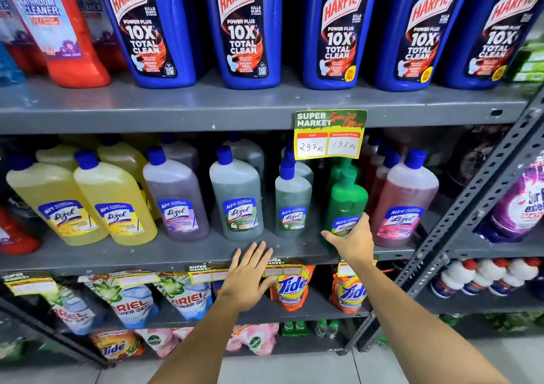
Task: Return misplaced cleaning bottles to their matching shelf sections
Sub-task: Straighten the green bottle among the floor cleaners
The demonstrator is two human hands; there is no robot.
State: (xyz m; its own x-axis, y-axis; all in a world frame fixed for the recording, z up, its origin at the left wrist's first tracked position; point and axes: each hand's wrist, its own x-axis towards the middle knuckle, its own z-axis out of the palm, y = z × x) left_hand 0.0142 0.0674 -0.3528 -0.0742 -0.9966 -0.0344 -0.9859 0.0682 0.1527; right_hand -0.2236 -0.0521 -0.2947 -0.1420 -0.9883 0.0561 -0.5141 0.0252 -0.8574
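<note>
My right hand (351, 241) grips the base of a solid green Lizol bottle (347, 199) standing on the middle shelf (182, 255), in front of another green bottle (341, 168). Left of it stand two grey-green Lizol bottles (293, 201) (237, 195) with blue caps. My left hand (248, 277) hovers open with fingers spread at the shelf's front edge, holding nothing. Further left are a purple Lizol bottle (176, 195) and yellow Lizol bottles (114, 201). A pink Lizol bottle (403, 201) stands right of the green one.
Blue Harpic bottles (247, 27) and a red bathroom cleaner (61, 27) fill the top shelf. A price card (329, 134) hangs over the green bottles. Tide (290, 288) and Ariel pouches (132, 304) sit below. A slanted metal brace (477, 204) runs along the right.
</note>
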